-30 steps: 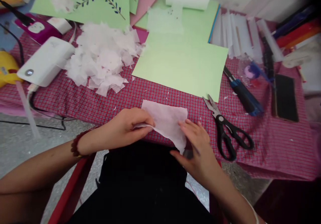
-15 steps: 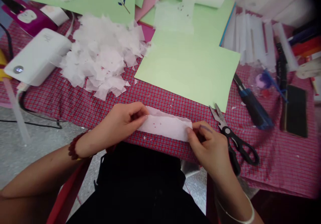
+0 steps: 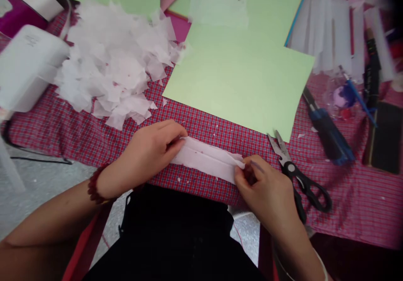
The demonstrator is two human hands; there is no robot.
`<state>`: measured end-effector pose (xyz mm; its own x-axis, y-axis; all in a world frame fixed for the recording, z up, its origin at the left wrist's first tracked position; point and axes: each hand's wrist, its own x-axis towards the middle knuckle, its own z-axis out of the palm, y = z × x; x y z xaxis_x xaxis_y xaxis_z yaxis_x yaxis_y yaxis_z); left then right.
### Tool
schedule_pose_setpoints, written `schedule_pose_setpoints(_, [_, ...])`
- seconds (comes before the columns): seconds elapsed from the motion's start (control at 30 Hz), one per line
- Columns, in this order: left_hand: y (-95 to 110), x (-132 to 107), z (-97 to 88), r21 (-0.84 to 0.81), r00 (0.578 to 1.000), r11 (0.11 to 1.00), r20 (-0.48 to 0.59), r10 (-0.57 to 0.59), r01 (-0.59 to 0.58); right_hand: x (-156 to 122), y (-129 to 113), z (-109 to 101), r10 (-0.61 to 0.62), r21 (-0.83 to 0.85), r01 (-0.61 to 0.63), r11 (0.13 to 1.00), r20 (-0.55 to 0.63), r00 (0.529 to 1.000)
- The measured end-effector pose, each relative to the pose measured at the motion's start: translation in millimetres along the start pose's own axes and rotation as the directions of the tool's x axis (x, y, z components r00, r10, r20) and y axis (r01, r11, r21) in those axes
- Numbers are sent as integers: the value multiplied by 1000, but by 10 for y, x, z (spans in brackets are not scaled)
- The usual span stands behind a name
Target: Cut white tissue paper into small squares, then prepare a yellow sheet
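A strip of thin white paper (image 3: 206, 157) stretches between my hands, low over the checked cloth at the table's front edge. A crease runs along its length, and its edges look uneven. My left hand (image 3: 159, 147) pinches the left end between thumb and fingers. At the other end, my right hand (image 3: 262, 184) grips the corner, where the paper is bunched up a little. Scissors with black handles (image 3: 297, 176) lie partly spread just right of my right hand. Beyond the strip lies a light green sheet (image 3: 239, 79).
A heap of torn white paper pieces (image 3: 116, 58) covers the left of the checked tablecloth (image 3: 201, 117), beside a white power bank (image 3: 34, 63). To the right are a blue box cutter (image 3: 330, 130), a dark phone (image 3: 385, 136) and several whitish strips (image 3: 330, 33).
The strip's upper edge has been folded over, and a lengthwise crease now shows. Both hands keep their grip on the ends. The camera view has shifted slightly closer to the table.
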<state>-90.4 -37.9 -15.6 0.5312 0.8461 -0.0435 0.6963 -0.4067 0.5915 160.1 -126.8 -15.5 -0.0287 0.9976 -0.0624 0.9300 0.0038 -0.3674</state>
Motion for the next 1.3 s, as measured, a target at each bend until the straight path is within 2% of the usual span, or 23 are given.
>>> schedule_pose_setpoints(0.17, [-38,12,6,9,1000,1000,-12,28,-28,31,43,-103,60,18,-61,998,37,998])
schedule_pose_setpoints(0.37, [-12,33,1,10,1000,1000,23,-11,10,215,37,-234,-10,89,-4,996,151,988])
schedule_pose_setpoints(0.63, [-14,30,6,1,999,1000,29,23,-23,402,-39,-191,-82,-7,86,996,240,967])
schedule_pose_setpoints(0.77, [-11,-12,21,29,999,999,21,27,-28,422,-52,-199,-123,13,125,992,291,949])
schedule_pose_setpoints(0.87, [-24,-9,-60,-34,995,994,6,103,-102,419,-80,-256,-179,60,168,984,278,944])
schedule_pose_setpoints(0.97, [16,76,-257,-89,974,970,-16,227,-228,412,-148,-396,-195,108,175,979,227,954])
schedule_pose_setpoints(1.03, [109,174,-403,-92,953,950,17,303,-300,410,-224,-522,-214,119,193,974,212,953])
schedule_pose_setpoints(1.13, [333,317,-533,-121,899,912,156,408,-393,412,-379,-699,-263,83,251,964,199,944])
schedule_pose_setpoints(1.23, [566,359,-505,-129,852,902,295,432,-412,434,-535,-826,-288,45,284,958,159,944])
schedule_pose_setpoints(1.3, [664,330,-435,-113,853,916,335,399,-384,454,-586,-893,-308,36,306,951,123,943])
